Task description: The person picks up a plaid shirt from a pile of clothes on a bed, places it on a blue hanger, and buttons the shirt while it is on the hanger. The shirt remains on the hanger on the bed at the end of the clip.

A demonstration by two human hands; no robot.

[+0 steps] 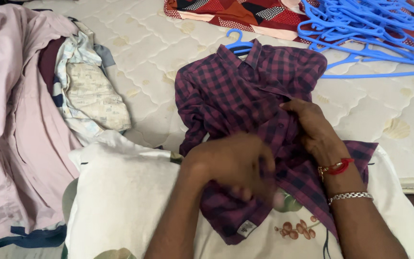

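label [246, 228] | small pale square, dark mark | sewn at checked shirt [245, 91] lower hem

Left hand [233, 163] blurred, right hand [312, 127] flat

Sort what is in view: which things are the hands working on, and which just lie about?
In hand:
- maroon and black checked cotton shirt, on a blue plastic hanger
- left hand, blurred, on the shirt front
- right hand, pressing the shirt

Lying about:
- heap of blue plastic hangers
- pale pink shirt
- red patterned cloth
- white floral pillow
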